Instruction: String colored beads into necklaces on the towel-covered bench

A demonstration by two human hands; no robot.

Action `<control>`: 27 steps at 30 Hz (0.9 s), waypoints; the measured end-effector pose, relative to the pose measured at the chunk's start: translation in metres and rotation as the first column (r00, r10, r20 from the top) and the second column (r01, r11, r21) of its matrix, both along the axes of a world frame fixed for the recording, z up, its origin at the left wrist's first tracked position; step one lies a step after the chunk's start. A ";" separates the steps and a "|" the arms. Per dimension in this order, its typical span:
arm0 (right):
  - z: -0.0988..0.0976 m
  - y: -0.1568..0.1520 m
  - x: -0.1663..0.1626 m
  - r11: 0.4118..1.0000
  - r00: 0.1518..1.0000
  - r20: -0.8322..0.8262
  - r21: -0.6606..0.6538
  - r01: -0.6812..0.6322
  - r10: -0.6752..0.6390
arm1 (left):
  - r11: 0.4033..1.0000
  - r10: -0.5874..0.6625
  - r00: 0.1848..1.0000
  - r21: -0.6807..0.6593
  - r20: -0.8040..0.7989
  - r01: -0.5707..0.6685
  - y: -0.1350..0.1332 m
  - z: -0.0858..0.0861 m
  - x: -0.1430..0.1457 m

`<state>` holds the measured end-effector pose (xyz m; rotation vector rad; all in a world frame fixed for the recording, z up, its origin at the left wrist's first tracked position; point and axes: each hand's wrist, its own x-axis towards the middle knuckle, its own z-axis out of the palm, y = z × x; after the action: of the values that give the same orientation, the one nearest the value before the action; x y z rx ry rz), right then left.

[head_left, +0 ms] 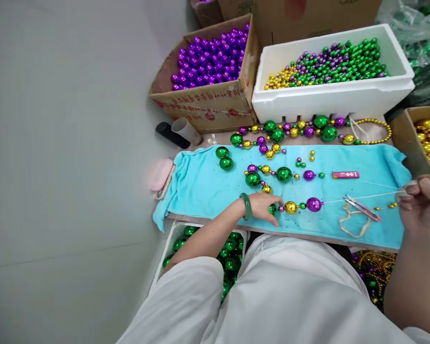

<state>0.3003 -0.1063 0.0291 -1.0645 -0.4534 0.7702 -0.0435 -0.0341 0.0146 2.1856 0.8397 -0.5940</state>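
My left hand (263,206), with a green bangle (246,206) at the wrist, curls around a green bead (272,209) on the near beaded strand (291,207). Gold, green and purple beads continue that strand to the right. From its end, white string (361,196) runs taut to my right hand (421,196), whose fingers are pinched on it. Below the string lie pink thread snips (363,209) and a loop of pale cord (353,229). Another beaded strand (284,175) rests just beyond, beside a small pink packet (346,175).
A turquoise towel (208,191) covers the work surface. Behind it stand a carton of purple beads (208,95) and a white foam box (329,98) of mixed beads. Green beads fill a bin (168,239) under my left arm. A gold-bead carton (403,134) stands at right.
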 end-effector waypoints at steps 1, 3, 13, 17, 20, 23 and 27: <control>-0.004 0.000 0.000 1.000 1.000 -0.018 0.001 0.005 -0.005 | 1.000 -0.001 1.000 0.022 -0.008 0.001 -0.002 -0.001 -0.003; -0.008 0.001 0.002 1.000 0.999 -0.025 0.000 0.021 -0.021 | 0.995 0.019 0.999 0.099 -0.041 -0.015 -0.007 -0.004 -0.007; -0.025 0.001 0.008 0.987 0.999 0.040 -0.157 0.041 -0.035 | 0.814 0.142 0.986 0.577 -0.088 -0.066 -0.012 -0.026 -0.043; -0.039 0.000 0.019 0.971 0.996 0.059 -0.224 0.080 -0.068 | 0.772 0.200 0.980 0.613 0.015 -0.167 -0.003 -0.033 -0.072; -0.046 -0.002 0.029 0.971 0.994 0.075 -0.219 0.093 -0.078 | 0.753 0.265 0.950 0.579 0.168 -0.312 0.004 -0.041 -0.090; -0.048 -0.005 0.037 0.969 0.992 0.073 -0.219 0.117 -0.103 | 0.736 0.306 0.925 0.560 0.226 -0.380 0.007 -0.045 -0.099; -0.042 -0.007 0.039 0.976 0.988 0.096 -0.170 0.139 -0.124 | 0.762 0.317 0.937 0.550 0.143 -0.342 0.011 -0.031 -0.094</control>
<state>0.3397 -0.1138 -0.0126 -1.2837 -0.3867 0.6576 -0.1371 -0.0228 -0.0166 2.4618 1.4957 -0.1142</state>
